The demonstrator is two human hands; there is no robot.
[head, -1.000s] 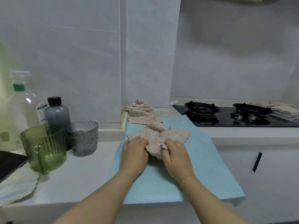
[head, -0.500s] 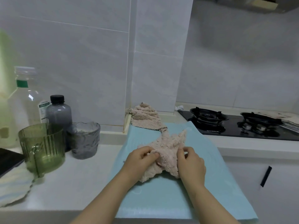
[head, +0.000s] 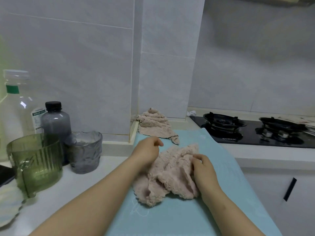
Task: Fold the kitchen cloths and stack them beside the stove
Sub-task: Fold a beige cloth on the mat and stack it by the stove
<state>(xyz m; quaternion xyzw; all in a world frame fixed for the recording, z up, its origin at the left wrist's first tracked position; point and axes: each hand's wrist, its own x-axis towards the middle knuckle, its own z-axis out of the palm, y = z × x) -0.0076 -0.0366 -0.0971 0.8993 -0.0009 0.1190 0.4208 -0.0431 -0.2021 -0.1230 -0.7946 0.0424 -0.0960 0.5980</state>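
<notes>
A crumpled pinkish-beige kitchen cloth (head: 172, 174) lies on a light blue mat (head: 201, 215) on the counter. My right hand (head: 202, 169) grips the cloth's right edge, fingers curled into the folds. My left hand (head: 146, 150) hovers at the cloth's upper left with fingers loosely curled and nothing visibly held. A second cloth of the same colour (head: 153, 123) lies heaped against the wall corner behind the mat. The black gas stove (head: 252, 132) sits to the right.
At the left stand a green ribbed glass jug (head: 35, 160), a grey glass cup (head: 84, 150), a dark bottle (head: 55, 120) and a clear bottle (head: 15, 106). More cloths (head: 306, 121) lie at the stove's far right. A white cabinet (head: 279, 193) is below.
My left hand has let go of the cloth and moved up and away to its upper left. The right hand stays on the cloth's right side; the cloth lies more bunched.
</notes>
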